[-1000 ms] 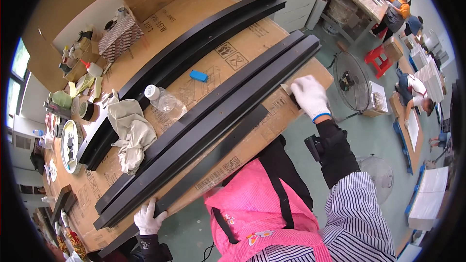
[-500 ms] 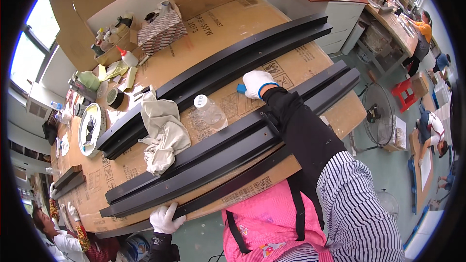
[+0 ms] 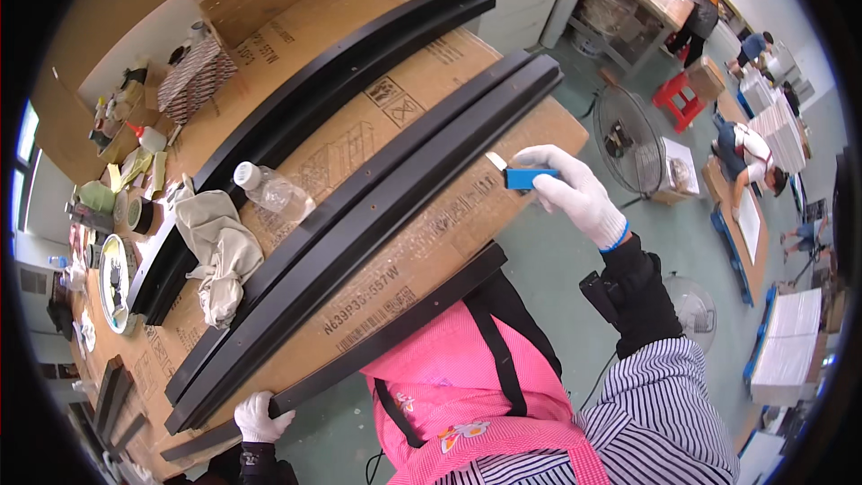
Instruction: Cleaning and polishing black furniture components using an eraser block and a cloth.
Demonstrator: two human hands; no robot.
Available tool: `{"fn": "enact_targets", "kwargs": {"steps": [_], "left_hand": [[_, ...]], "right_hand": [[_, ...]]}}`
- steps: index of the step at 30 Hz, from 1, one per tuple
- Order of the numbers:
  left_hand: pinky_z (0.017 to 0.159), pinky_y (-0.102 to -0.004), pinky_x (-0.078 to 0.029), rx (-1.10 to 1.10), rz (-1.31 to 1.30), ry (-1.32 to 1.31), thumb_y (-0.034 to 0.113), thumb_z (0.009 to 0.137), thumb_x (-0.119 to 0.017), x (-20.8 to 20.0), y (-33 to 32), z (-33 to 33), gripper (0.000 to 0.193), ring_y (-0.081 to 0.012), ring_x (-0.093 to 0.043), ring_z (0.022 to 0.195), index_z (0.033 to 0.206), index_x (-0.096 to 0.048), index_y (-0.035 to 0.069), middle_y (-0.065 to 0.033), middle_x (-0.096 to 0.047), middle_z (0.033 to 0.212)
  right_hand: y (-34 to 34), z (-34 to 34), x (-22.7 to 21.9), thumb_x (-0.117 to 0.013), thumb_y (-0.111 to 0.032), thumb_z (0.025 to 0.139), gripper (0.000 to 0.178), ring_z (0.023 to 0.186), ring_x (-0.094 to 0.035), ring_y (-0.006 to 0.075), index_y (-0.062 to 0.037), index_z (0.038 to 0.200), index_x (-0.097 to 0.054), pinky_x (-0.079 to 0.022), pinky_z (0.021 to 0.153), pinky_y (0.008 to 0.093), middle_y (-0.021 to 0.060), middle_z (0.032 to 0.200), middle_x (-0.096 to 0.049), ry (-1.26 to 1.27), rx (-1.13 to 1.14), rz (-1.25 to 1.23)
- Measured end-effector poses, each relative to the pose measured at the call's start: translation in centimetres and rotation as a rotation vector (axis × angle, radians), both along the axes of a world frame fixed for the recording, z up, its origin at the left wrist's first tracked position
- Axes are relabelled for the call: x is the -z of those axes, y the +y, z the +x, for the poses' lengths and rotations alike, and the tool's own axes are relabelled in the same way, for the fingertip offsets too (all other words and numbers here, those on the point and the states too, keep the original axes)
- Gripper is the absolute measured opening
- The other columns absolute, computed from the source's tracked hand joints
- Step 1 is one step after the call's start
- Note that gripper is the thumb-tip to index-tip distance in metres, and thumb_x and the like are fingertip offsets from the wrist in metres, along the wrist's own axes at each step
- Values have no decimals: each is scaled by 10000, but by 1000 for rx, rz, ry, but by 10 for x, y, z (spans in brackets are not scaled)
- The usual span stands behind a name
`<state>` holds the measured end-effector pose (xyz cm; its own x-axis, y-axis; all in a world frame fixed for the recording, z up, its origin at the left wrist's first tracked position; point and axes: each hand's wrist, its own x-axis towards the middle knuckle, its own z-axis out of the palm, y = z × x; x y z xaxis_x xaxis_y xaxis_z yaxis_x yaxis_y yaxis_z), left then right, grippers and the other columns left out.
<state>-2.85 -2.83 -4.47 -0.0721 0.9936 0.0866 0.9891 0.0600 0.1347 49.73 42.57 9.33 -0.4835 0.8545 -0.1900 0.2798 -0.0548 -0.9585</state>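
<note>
My right hand, in a white glove with a blue cuff, is closed around a small blue-handled tool with a short pale tip pointing away to the left. It is raised at the right end of the cardboard-covered table. My left hand, also gloved in white, grips a narrow black bar low at the left. This bar lies along the table's near edge, its right end against my pink apron. Just beyond it, a pair of long black grooved bars lies side by side.
Farther back is another long black profile. A clear bottle lies between the profiles, beside a crumpled beige cloth. A standing fan and a red stool are to the right. Other people work beyond them.
My right hand has moved from between the long bars to the table's right end, still holding the blue tool. My left hand stays on the near bar. The view has swung to the right.
</note>
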Motion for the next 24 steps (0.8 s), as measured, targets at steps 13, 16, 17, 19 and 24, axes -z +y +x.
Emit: {"fn": "enact_targets", "kwargs": {"steps": [13,16,17,19,24], "left_hand": [[591,-481,-455,23,3,164,630,713,-800,21,-14,-7,603,-378,-611,669,896,-613,87,-116,-591,776],[583,-479,-450,29,28,184,682,752,-763,23,-11,-7,628,-376,-609,664,888,-609,88,-118,-588,772],[583,-479,-450,27,23,186,682,752,-763,23,-12,-7,628,-376,-609,664,888,-609,88,-118,-588,772],[581,-480,-447,33,31,187,728,799,-714,23,-13,-7,655,-375,-606,659,880,-603,88,-118,-587,772],[574,-478,-441,45,33,203,761,835,-672,23,-15,-8,676,-369,-599,648,874,-595,90,-111,-579,770]], "right_hand": [[-83,49,132,-731,-168,952,314,992,-684,119,-30,1222,-648,-556,909,302,41,1079,-718,149,177,-167],[-79,43,132,-725,-178,965,287,960,-693,115,-27,1200,-661,-563,897,299,38,1049,-737,230,221,-238],[-77,40,132,-724,-186,971,278,943,-698,113,-25,1191,-667,-566,891,297,37,1031,-745,244,224,-229],[-73,34,132,-729,-198,970,283,938,-701,114,-23,1184,-669,-568,888,298,37,1021,-745,201,197,-165],[-67,18,123,-742,-222,965,291,913,-716,124,-23,1167,-675,-576,869,298,48,986,-749,58,119,-49]]}}
